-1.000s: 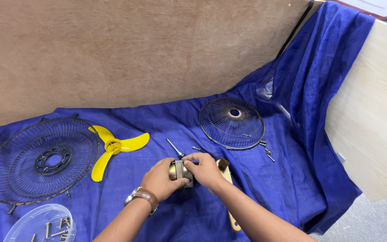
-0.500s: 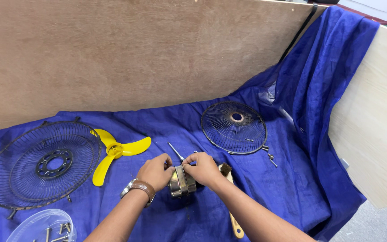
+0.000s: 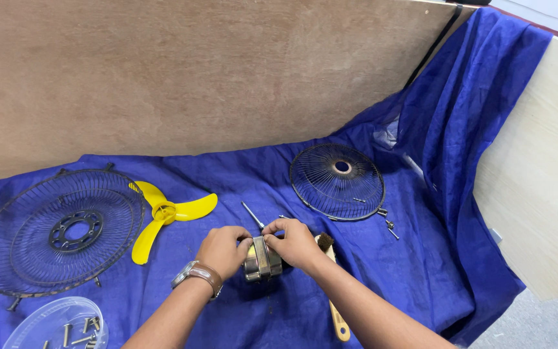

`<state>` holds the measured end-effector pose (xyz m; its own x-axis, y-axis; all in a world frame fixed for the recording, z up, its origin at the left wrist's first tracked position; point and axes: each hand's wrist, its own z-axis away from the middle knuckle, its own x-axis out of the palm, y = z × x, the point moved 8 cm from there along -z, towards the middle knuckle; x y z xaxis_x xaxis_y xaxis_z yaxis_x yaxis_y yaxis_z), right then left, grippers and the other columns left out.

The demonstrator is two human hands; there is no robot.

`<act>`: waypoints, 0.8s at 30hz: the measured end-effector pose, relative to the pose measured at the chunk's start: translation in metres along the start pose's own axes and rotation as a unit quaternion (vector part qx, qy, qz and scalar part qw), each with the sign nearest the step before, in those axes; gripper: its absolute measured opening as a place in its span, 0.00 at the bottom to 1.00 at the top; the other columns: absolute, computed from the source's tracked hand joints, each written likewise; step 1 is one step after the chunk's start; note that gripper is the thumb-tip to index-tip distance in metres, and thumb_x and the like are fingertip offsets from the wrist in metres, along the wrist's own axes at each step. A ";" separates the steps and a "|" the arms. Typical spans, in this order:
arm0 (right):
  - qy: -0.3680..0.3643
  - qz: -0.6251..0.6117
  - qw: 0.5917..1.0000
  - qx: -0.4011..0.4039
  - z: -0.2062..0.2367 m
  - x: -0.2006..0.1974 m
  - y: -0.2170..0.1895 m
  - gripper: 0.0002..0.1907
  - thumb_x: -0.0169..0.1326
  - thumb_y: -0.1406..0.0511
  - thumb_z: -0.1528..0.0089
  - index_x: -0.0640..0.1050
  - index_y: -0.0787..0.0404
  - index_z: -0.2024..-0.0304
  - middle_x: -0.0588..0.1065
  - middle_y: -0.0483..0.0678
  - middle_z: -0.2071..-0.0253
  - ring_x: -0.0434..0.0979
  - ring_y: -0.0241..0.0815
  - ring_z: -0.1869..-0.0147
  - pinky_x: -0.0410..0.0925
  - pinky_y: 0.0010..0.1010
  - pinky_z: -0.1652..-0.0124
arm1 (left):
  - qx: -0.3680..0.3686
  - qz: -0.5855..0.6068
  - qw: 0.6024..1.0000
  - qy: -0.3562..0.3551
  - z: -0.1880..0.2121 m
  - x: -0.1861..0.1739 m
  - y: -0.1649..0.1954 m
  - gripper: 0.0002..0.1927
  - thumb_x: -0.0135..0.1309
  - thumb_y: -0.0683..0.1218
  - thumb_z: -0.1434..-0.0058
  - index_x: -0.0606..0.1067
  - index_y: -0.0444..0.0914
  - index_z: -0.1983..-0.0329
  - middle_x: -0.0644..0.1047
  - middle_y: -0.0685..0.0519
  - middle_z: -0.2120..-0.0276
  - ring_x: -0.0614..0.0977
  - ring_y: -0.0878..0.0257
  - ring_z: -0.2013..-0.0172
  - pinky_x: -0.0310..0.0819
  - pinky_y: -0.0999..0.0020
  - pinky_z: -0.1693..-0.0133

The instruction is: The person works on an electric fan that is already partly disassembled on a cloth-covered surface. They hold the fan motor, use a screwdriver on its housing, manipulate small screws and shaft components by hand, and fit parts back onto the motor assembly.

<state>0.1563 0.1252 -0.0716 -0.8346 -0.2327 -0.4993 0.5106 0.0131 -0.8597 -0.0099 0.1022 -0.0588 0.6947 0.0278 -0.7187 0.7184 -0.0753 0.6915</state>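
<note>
Left hand (image 3: 222,249) and right hand (image 3: 297,243) both closed around fan motor (image 3: 261,260). Looks heavy, rigid, smooth metal; best gripped by its flat sides, not shaft (image 3: 252,215).

Blue cloth (image 3: 421,271) covers the desk and runs up the right panel. Large black wire fan guard (image 3: 56,232) at far left, yellow three-blade fan propeller (image 3: 163,213) just beside it. Smaller wire guard (image 3: 338,181) to the right (a couple of loose bolts (image 3: 389,223) near its rim). Clear plastic lid (image 3: 40,323) with screws bottom left. Brush with wooden handle (image 3: 338,317) lies lower centre. Brown board (image 3: 195,77) behind.
</note>
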 end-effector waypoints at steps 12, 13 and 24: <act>0.004 0.036 0.999 -0.029 -0.006 0.001 0.001 0.09 0.59 0.64 0.42 0.85 0.61 0.63 0.83 0.49 0.68 0.85 0.38 0.63 0.76 0.30 0.60 | -0.031 0.033 0.999 -0.005 -0.005 0.001 -0.008 0.10 0.60 0.47 0.45 0.81 0.40 0.61 0.84 0.47 0.64 0.86 0.50 0.61 0.79 0.57 0.57; 0.006 0.041 0.999 -0.036 -0.007 0.001 0.001 0.09 0.59 0.64 0.42 0.85 0.61 0.63 0.83 0.48 0.68 0.85 0.38 0.63 0.75 0.30 0.60 | -0.024 0.032 0.999 -0.002 -0.004 0.001 -0.007 0.09 0.60 0.47 0.45 0.82 0.40 0.62 0.84 0.47 0.64 0.86 0.50 0.61 0.79 0.57 0.57; 0.019 0.053 0.996 -0.070 -0.009 0.002 -0.002 0.11 0.58 0.63 0.43 0.85 0.62 0.63 0.83 0.51 0.68 0.84 0.39 0.65 0.75 0.30 0.61 | -0.013 -0.029 0.999 -0.005 0.009 -0.007 0.005 0.10 0.57 0.49 0.41 0.82 0.43 0.58 0.83 0.45 0.63 0.84 0.47 0.59 0.77 0.53 0.54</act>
<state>0.1513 0.1336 -0.0719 -0.7859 -0.1864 -0.5896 0.5649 0.1715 -0.8071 -0.0120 0.0927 -0.0508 0.6516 0.0206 -0.7583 0.7583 -0.0478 0.6502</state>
